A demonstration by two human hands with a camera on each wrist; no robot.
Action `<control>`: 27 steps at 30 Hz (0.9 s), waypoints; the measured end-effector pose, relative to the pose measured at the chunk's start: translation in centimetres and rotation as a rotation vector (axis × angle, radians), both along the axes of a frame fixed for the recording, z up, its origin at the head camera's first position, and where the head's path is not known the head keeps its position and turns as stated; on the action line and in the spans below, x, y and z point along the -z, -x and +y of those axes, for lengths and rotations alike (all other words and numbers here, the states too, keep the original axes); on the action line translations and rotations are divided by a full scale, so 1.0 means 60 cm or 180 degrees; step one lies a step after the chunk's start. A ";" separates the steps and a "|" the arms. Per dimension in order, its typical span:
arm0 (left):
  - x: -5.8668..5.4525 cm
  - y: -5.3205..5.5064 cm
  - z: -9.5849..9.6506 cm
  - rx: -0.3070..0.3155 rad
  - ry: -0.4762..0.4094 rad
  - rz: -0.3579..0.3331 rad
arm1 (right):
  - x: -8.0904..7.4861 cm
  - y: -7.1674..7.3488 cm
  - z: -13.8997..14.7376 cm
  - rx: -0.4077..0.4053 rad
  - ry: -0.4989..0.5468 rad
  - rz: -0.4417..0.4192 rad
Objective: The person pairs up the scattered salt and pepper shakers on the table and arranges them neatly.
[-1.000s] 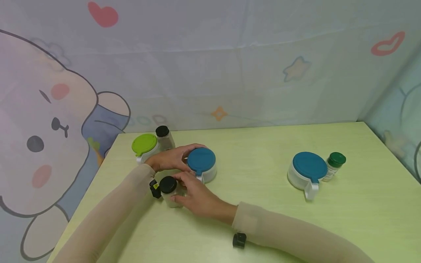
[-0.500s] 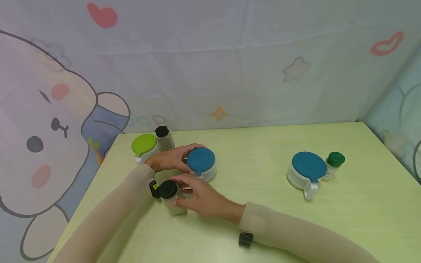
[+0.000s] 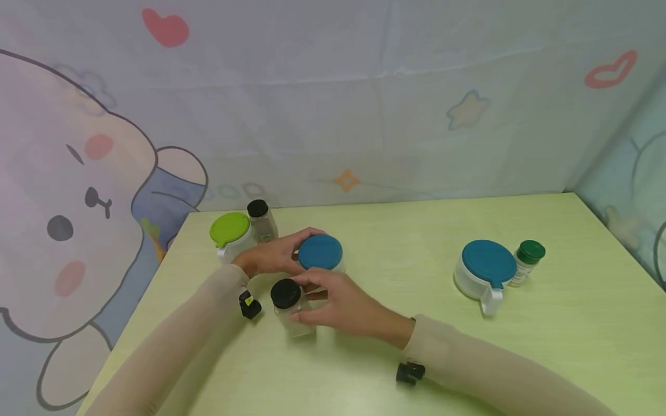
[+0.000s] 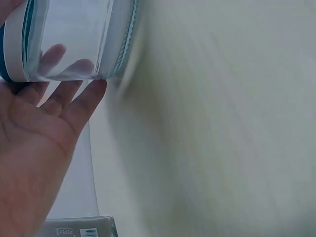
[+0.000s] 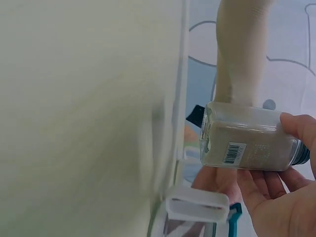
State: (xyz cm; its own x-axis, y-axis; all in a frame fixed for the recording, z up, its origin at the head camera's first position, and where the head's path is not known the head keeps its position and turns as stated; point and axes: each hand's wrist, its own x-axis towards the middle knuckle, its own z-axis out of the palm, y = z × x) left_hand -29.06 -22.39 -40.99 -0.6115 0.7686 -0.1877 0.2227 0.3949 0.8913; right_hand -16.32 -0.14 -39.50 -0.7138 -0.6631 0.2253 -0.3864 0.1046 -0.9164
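Observation:
In the head view my left hand [image 3: 272,256] grips the side of a glass seasoning jar with a blue lid [image 3: 320,252]. The left wrist view shows the clear body of this jar [image 4: 74,37] with fingers round it. My right hand [image 3: 346,301] holds a square glass spice jar with a black cap [image 3: 286,294], just in front of the blue-lidded one. Seen from the right wrist, the spice jar [image 5: 247,140] carries a barcode label and brownish contents, and its base is apart from the tabletop. Thumb and fingers pinch it near the cap.
Behind my left wrist stand a green-lidded jar [image 3: 229,230] and another black-capped spice jar [image 3: 262,222]. On the right, a second blue-lidded jar [image 3: 489,263] with a white handle stands beside a green-capped bottle [image 3: 529,255]. A printed cloth [image 3: 395,127] hangs behind the table [image 3: 416,231].
My right hand has carried the black-capped spice jar to the right, away from the left wrist and in front of the blue-lidded jar. The left hand keeps its grip almost unmoved.

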 end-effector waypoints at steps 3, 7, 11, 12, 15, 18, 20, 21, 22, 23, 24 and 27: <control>0.003 -0.002 0.002 -0.0099 0.0032 0.0124 | -0.006 0.002 0.018 0.0049 -0.0009 0.0020; 0.003 -0.005 0.006 -0.0132 0.0068 0.0292 | -0.010 0.010 0.042 0.0105 0.0015 0.0082; 0.001 -0.009 0.010 -0.0084 0.0032 0.0332 | -0.011 0.016 0.062 0.0117 0.0060 0.0098; 0.001 -0.009 0.010 -0.0080 0.0023 0.0339 | -0.012 0.016 0.067 0.0115 0.0073 0.0088; -0.003 -0.010 0.011 -0.0091 -0.0029 0.0351 | -0.015 0.017 0.078 0.0103 0.0116 0.0071; -0.007 -0.011 0.010 -0.0119 -0.0070 0.0369 | -0.020 0.017 0.090 0.0130 0.0146 0.0072; -0.011 -0.012 0.010 -0.0121 -0.0097 0.0367 | -0.024 0.017 0.099 0.0153 0.0149 0.0080; -0.013 -0.013 0.010 -0.0122 -0.0097 0.0371 | -0.027 0.017 0.104 0.0170 0.0151 0.0075; -0.014 -0.013 0.011 -0.0118 -0.0100 0.0368 | -0.029 0.017 0.109 0.0189 0.0139 0.0078; -0.015 -0.014 0.011 -0.0119 -0.0097 0.0365 | -0.032 0.017 0.114 0.0215 0.0123 0.0075; -0.016 -0.015 0.011 -0.0118 -0.0091 0.0367 | -0.034 0.017 0.119 0.0239 0.0102 0.0076; -0.017 -0.017 0.010 -0.0149 -0.0037 0.0395 | -0.039 0.018 0.135 0.0314 0.0045 0.0068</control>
State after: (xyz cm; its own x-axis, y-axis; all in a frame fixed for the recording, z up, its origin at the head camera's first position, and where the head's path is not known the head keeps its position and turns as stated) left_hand -28.06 -21.76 -39.95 -0.6647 0.7405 -0.0996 0.3131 0.3971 0.8627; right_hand -17.39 7.96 -37.18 -0.7705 -0.5864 0.2501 -0.3944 0.1302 -0.9097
